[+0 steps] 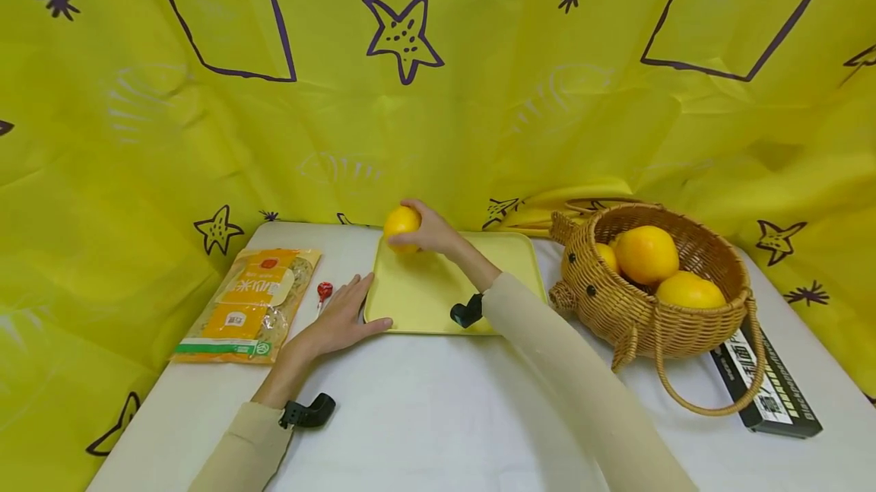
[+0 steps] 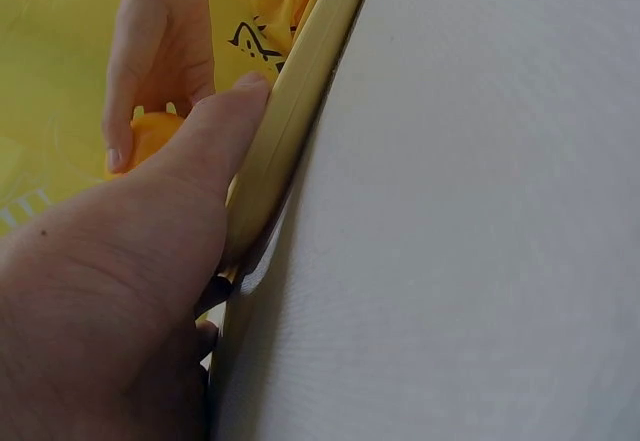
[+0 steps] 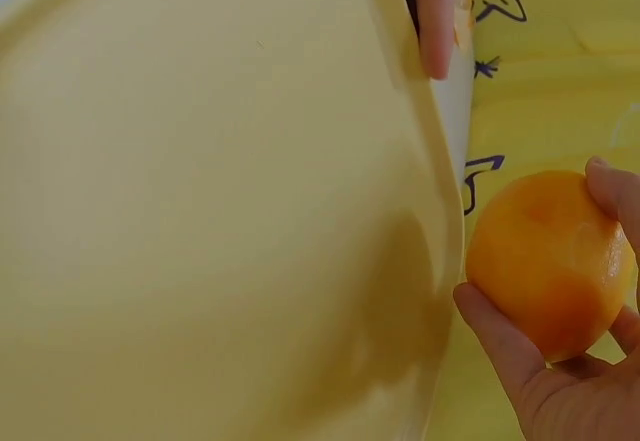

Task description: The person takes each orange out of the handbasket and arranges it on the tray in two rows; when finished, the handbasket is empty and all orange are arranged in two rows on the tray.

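My right hand (image 1: 431, 230) grips an orange (image 1: 401, 227) between thumb and fingers, above the back left corner of the pale yellow tray (image 1: 424, 294). The right wrist view shows the orange (image 3: 550, 261) in front of the yellow cloth, just past the tray's rim, and a shadow on the tray. At the tray's front left corner rests my left hand (image 1: 338, 317), fingers stretched along the left side and thumb along the front edge. In the left wrist view, the thumb (image 2: 225, 126) lies against the rim; the other fingers are mostly hidden.
Left of the tray lie a red-wrapped lollipop (image 1: 325, 291) and an orange-labelled food packet (image 1: 246, 306). On the right, a wicker animal-shaped basket (image 1: 616, 325) holds several oranges (image 1: 646, 255). A black-and-white box (image 1: 769, 382) lies partly beneath it. Yellow patterned cloth (image 1: 465, 142) hangs behind the table.
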A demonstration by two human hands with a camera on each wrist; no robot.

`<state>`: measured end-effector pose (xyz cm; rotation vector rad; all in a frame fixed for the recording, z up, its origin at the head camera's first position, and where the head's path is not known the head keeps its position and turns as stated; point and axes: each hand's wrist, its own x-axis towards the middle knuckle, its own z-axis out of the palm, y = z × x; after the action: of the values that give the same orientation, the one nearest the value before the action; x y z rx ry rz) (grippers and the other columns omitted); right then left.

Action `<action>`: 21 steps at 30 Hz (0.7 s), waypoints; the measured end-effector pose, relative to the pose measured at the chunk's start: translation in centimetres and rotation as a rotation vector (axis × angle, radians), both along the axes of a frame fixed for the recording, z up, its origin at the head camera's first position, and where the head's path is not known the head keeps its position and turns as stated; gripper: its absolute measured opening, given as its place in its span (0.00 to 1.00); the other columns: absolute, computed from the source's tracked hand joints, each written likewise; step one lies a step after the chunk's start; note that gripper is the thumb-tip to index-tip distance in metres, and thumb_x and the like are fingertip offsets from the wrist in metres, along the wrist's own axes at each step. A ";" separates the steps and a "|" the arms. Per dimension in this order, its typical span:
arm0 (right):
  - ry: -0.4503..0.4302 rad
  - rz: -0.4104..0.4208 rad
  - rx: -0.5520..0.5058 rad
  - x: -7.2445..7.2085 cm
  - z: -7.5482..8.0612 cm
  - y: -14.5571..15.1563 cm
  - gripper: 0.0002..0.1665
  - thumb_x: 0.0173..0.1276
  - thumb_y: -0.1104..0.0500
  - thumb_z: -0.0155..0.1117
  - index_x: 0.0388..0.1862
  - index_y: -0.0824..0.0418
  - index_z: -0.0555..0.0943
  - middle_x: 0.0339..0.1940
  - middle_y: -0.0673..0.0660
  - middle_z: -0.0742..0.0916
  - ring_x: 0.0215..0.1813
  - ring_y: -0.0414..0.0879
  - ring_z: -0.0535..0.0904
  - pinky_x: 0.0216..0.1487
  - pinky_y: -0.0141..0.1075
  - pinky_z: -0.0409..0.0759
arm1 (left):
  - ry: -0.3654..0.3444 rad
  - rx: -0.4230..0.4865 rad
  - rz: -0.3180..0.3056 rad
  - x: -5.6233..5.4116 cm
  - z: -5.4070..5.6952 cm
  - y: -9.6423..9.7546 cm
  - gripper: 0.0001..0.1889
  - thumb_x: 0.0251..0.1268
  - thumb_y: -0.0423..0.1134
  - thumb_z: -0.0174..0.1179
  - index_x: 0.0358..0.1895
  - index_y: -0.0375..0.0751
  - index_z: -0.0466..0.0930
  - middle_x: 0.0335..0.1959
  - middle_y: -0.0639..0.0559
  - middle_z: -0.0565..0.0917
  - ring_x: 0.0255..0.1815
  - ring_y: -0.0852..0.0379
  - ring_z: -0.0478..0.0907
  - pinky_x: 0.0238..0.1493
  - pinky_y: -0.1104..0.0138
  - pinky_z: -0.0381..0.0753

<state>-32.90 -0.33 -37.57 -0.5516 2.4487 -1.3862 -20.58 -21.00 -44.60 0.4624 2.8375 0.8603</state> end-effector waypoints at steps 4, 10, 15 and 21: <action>0.001 -0.007 0.018 -0.5 -0.3 -0.4 0.49 0.59 0.50 0.72 0.75 0.52 0.58 0.65 0.60 0.74 0.54 0.53 0.74 0.42 0.40 0.83 | 0.002 -0.004 0.002 0.0 0.0 0.0 0.53 0.61 0.63 0.59 0.78 0.35 0.43 0.79 0.35 0.49 0.80 0.36 0.41 0.78 0.42 0.42; 0.002 0.008 0.029 -0.9 -0.5 -1.1 0.50 0.59 0.50 0.72 0.76 0.54 0.57 0.66 0.61 0.73 0.56 0.53 0.75 0.42 0.40 0.84 | 0.006 -0.005 0.008 0.1 -0.1 0.0 0.52 0.62 0.62 0.59 0.77 0.34 0.44 0.78 0.33 0.48 0.80 0.36 0.42 0.78 0.42 0.43; -0.012 0.014 0.017 -1.1 -0.8 -1.5 0.50 0.59 0.50 0.72 0.75 0.53 0.58 0.67 0.60 0.73 0.57 0.53 0.74 0.43 0.41 0.85 | 0.022 -0.014 0.001 0.2 -0.2 -0.1 0.51 0.62 0.62 0.59 0.77 0.33 0.45 0.78 0.33 0.49 0.80 0.36 0.43 0.78 0.42 0.44; -0.055 0.011 -0.013 -1.7 -1.4 -1.4 0.49 0.58 0.50 0.73 0.75 0.52 0.59 0.67 0.60 0.73 0.57 0.53 0.74 0.45 0.43 0.84 | 0.025 -0.001 -0.002 0.2 -0.1 0.1 0.51 0.62 0.62 0.60 0.77 0.34 0.45 0.78 0.34 0.50 0.80 0.37 0.43 0.78 0.42 0.44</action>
<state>-34.57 -1.77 -38.96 -0.5217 2.3914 -1.3952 -20.40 -20.92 -44.65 0.4794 2.8594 0.8586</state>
